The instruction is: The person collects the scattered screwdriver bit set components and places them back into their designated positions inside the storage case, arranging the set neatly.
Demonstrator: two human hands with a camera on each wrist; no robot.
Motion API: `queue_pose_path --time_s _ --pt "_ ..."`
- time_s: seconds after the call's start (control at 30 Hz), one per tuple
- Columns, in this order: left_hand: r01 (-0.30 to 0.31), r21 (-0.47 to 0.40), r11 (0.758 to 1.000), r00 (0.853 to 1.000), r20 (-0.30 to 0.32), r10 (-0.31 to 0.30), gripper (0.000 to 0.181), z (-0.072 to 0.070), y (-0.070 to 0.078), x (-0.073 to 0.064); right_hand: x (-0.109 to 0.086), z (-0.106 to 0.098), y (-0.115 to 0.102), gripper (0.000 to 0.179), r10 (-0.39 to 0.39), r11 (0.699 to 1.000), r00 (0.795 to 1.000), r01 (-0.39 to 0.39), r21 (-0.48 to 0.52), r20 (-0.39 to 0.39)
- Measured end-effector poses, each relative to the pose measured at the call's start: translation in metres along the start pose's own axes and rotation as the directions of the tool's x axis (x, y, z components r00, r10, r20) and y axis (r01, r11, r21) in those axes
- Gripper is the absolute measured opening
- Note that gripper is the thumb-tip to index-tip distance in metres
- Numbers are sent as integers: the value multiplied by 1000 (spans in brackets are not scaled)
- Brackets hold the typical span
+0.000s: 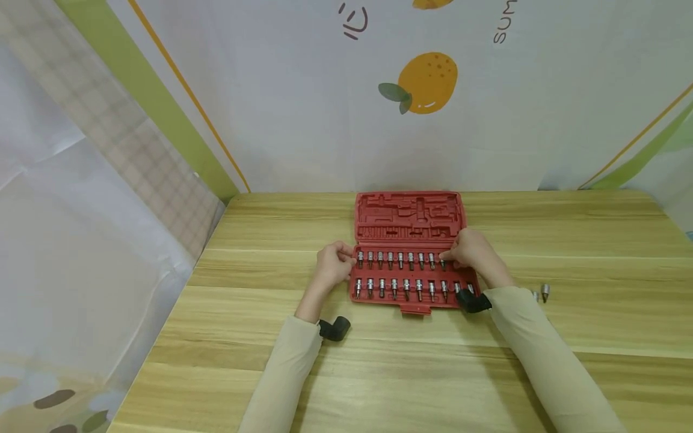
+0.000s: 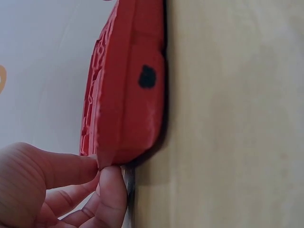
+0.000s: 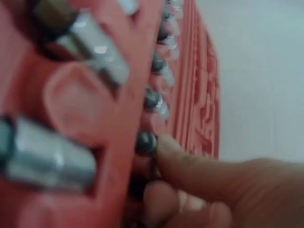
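Observation:
A red plastic case (image 1: 387, 274) lies unfolded on the table, with two rows of silver bit sockets in its near half. My left hand (image 1: 332, 263) is at the case's left side; in the left wrist view its thumb (image 2: 71, 170) and a finger pinch the edge. Over the right end of the back row, my right hand (image 1: 477, 254) pinches a bit socket (image 1: 443, 263) by its slot. The right wrist view has the thumb (image 3: 172, 151) against this socket's side, while the lower part is hidden by fingers. Several bit sockets (image 3: 54, 154) sit in the front row.
Behind the tray half stands the case's moulded lid (image 1: 379, 210), and a red latch tab (image 1: 415, 310) sticks out in front. Two loose bit sockets lie to the right, one socket (image 1: 545, 292) farther out. A printed cloth (image 1: 303, 108) hangs along the table's back edge.

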State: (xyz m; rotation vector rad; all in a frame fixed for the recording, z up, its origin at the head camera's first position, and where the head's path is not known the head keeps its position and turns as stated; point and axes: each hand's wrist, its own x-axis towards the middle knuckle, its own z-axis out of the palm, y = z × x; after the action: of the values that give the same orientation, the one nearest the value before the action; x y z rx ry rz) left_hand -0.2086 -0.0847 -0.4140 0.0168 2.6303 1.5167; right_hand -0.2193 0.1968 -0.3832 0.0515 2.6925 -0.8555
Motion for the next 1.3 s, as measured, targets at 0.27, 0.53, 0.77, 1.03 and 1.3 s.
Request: queue_pose_path --time_s 0.27,0.53,0.77,1.03,1.3 --pt "6 2 1000 1000 0 -6 9 0 1 -1 -1 -1 1 46 -22 999 999 21 -27 -24" --pt "8 3 1000 1000 6 -8 9 1 0 -1 -6 0 6 40 -35 998 999 36 44 -13" --pt "8 4 1000 1000 -6 -8 9 1 1 0 -12 -3 12 36 -78 996 996 80 50 -39" --pt "2 7 1000 1000 -8 -1 9 1 2 -1 -20 -8 21 30 -85 991 995 90 96 -54" --pt "-5 12 1000 1000 -11 5 9 1 2 -1 -29 -12 29 29 -90 992 992 97 79 -84"
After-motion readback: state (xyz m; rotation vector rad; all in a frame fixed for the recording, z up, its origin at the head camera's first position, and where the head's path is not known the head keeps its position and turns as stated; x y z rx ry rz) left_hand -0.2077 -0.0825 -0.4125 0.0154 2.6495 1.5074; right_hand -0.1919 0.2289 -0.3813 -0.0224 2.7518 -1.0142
